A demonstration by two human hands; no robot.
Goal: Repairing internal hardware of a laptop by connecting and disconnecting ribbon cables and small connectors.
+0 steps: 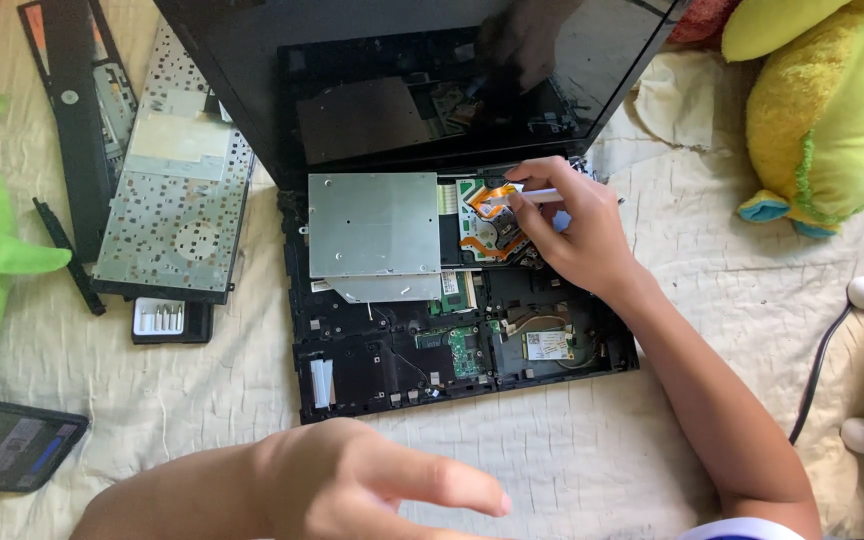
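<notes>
The right hand (577,235) pinches a thin white tool (527,197) lying crosswise, tip leftward on the orange ribbon cable (487,192) near the opened laptop's (462,345) back edge. The left hand (352,485) hovers, fingers loosely apart, off its front edge, farther away.

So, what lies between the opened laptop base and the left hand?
In the head view, only bare cream quilted cloth lies between the laptop base and the left hand.

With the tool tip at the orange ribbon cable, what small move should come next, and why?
Probably steady the laptop base with the left hand, which hovers free over the bedding. The right hand already holds the white tool at the orange ribbon cable.
</notes>
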